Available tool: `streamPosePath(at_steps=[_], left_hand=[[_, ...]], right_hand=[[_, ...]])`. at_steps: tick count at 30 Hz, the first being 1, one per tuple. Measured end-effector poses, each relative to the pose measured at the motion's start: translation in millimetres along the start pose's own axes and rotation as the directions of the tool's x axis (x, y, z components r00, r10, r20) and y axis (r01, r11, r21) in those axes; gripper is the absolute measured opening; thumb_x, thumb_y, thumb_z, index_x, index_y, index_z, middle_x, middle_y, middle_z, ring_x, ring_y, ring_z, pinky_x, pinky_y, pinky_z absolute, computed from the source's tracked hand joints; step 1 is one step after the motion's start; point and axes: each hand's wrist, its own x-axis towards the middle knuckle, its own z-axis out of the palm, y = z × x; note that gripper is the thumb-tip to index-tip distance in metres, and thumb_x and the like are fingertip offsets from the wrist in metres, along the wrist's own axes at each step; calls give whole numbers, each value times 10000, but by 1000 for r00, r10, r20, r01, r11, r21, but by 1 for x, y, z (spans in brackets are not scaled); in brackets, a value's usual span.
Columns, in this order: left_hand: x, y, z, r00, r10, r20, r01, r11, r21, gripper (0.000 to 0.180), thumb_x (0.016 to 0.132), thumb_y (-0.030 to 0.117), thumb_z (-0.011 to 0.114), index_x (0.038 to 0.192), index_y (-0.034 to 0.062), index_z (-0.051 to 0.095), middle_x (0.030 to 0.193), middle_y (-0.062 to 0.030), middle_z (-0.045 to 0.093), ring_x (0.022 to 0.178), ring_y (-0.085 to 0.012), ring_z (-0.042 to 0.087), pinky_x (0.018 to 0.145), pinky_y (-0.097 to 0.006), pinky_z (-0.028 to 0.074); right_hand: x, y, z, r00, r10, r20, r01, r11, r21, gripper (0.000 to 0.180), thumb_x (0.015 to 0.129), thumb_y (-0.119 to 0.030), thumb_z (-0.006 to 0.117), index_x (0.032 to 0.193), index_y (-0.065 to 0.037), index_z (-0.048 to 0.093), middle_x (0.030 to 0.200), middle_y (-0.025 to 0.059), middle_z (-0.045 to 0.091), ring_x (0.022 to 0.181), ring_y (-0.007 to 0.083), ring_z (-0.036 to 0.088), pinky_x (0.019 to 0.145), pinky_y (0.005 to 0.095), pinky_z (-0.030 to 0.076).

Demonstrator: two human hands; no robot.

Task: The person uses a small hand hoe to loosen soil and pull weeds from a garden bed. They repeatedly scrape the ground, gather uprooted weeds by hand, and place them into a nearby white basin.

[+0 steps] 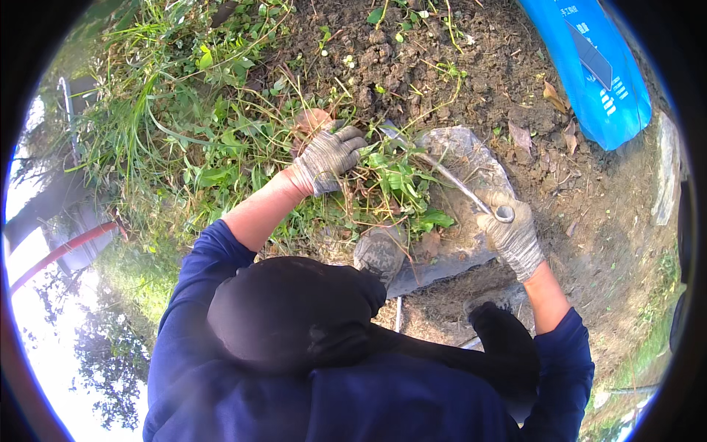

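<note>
White lettering is marking a blue bag; your right hand is clasping a grey tool, left hand's grip unclear.

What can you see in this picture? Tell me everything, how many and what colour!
Metal tool: 1, grey, round hollow end in the right hand
Weeds: too many to count, green, upper left
Soil: one patch, brown, top middle
Blue bag: 1, blue, upper right
Flat piece: 1, pale grey, under the tool; material unclear
Dry leaves: several, brown, on the soil
Curved bar: 1, red, far left
Shoe: one clear, greyish, between the arms
Black clothing: count unclear, black, low middle
Sleeves: 2, navy, both sides
Left hand: 1, pale grey glove, at the weeds
Right hand: 1, pale grey glove, around the tool
</note>
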Motion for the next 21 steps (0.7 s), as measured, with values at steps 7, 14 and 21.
streamPosePath(at_steps=[7, 14, 21], left_hand=[[-19, 3, 5, 999, 12, -51, -14, 1000, -26, 408, 617, 201, 588, 983, 25, 622, 1105, -153, 592, 1131, -347, 510, 997, -517, 370], [-32, 0, -1, 999, -47, -24, 48, 999, 24, 402, 646, 232, 601, 994, 30, 621, 1100, -124, 595, 1086, -291, 524, 1001, -483, 363], [-45, 13, -6, 985, -119, -125, 135, 981, 136, 276, 666, 175, 603, 895, 24, 633, 1053, -141, 607, 1045, -305, 542, 975, -455, 396]], right_hand=[[-27, -91, -35, 971, -214, 108, 240, 839, -489, 335, 747, -76, 588, 1073, -48, 661, 812, 170, 676, 711, 221, 676, 636, 320, 518], [38, -24, 6, 938, -323, 127, 347, 870, -352, 323, 745, -104, 601, 1057, -47, 665, 757, 139, 671, 653, 196, 652, 620, 297, 513], [-16, 6, 79, 922, 185, 339, -379, 600, 704, 436, 789, -76, 673, 1196, -2, 534, 647, -4, 556, 476, 67, 528, 371, 191, 386]])
